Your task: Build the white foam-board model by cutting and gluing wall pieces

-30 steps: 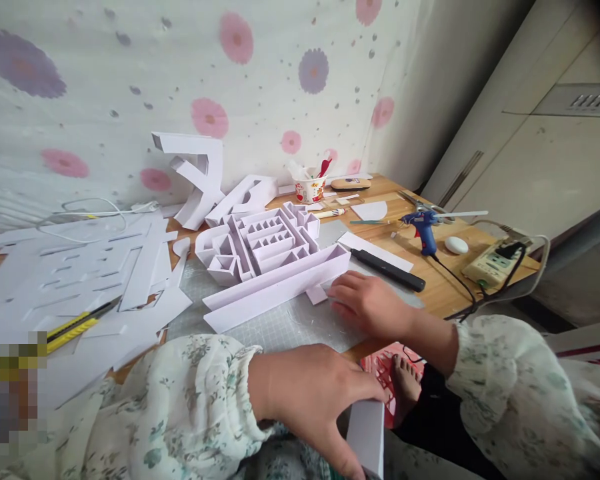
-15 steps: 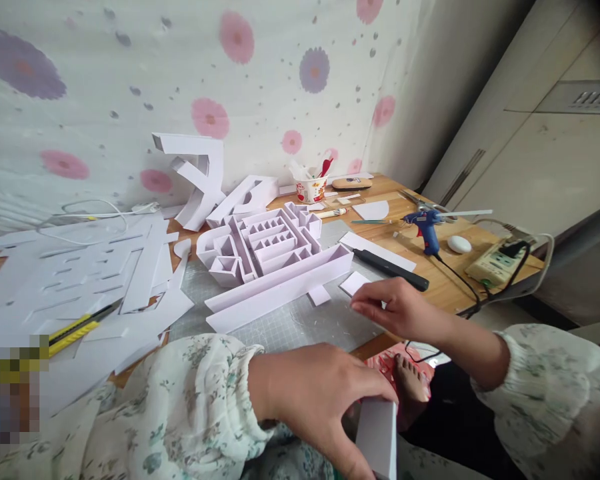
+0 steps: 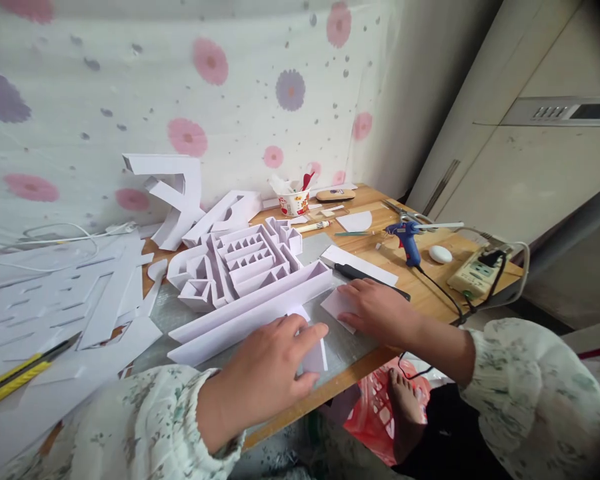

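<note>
My left hand [image 3: 267,367] is over the front of the grey cutting mat, its fingers round a white folded strip [image 3: 316,353]. To the right, my right hand [image 3: 380,308] has its fingers on a small white flat piece [image 3: 337,308] lying on the mat. Behind my left hand stands a long open white channel [image 3: 250,310]. A white hollow letter-like form with many inner walls [image 3: 240,267] sits beyond it. A black tool [image 3: 360,275] rests partly on a white strip behind my right hand.
White cut sheets [image 3: 55,293] and a yellow cutter [image 3: 25,373] lie left. Tall white shapes [image 3: 180,193] and a paper cup [image 3: 294,202] stand at the back. A blue glue gun [image 3: 405,241], white oval object [image 3: 440,254] and power strip [image 3: 477,272] are right.
My left hand has moved from below the table edge up over the mat with the white strip. My right hand has come down onto the small white piece. The view has shifted right.
</note>
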The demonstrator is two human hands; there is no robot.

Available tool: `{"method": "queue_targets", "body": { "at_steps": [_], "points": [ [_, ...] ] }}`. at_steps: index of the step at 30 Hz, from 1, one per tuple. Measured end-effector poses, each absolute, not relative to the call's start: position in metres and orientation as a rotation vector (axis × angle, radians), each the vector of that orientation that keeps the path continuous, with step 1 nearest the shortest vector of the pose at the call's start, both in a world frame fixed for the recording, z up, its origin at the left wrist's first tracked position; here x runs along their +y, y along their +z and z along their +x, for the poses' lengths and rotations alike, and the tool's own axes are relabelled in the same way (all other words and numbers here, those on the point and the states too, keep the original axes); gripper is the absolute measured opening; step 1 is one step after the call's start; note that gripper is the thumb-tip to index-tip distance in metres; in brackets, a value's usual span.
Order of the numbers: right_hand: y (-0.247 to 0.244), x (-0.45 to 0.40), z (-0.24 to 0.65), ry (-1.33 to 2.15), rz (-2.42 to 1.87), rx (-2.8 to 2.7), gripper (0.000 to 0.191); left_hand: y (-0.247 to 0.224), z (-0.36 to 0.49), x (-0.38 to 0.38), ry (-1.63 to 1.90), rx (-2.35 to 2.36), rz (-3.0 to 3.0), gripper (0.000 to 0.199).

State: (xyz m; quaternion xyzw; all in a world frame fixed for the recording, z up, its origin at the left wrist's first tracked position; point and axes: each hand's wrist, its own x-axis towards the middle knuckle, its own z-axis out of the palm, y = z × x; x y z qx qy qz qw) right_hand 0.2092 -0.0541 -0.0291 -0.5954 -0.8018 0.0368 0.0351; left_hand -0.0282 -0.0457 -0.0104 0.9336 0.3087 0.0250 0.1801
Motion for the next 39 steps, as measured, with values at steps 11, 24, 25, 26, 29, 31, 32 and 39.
{"method": "queue_targets", "body": {
  "at_steps": [11, 24, 25, 26, 29, 31, 32, 39],
  "points": [
    [-0.028, -0.052, 0.211, 0.312, -1.798, -2.274, 0.064, -0.024, -0.040, -0.041, 0.289, 0.985, 2.406, 0.046],
    [-0.021, -0.078, 0.182, 0.122, -1.070, -2.473, 0.047, -0.039, -0.036, -0.043, 0.538, 0.758, 1.651, 0.044],
    [-0.020, -0.082, 0.174, 0.132, -0.994, -2.488, 0.047, -0.038, -0.034, -0.044, 0.552, 0.716, 1.572, 0.042],
    [-0.020, -0.085, 0.168, 0.125, -0.962, -2.479, 0.045, -0.038, -0.033, -0.044, 0.570, 0.685, 1.508, 0.041],
    [-0.019, -0.085, 0.157, 0.189, -0.971, -2.376, 0.033, -0.037, -0.031, -0.045, 0.623, 0.659, 1.385, 0.040],
    [-0.017, -0.078, 0.158, 0.342, -0.947, -2.320, 0.032, -0.037, -0.030, -0.045, 0.648, 0.672, 1.323, 0.041],
    [-0.017, -0.073, 0.160, 0.411, -0.920, -2.301, 0.033, -0.038, -0.031, -0.044, 0.649, 0.686, 1.295, 0.041],
    [-0.024, -0.035, 0.182, 0.490, -1.003, -2.140, 0.032, -0.035, -0.032, -0.042, 0.575, 0.953, 1.201, 0.039]
  ]
}}
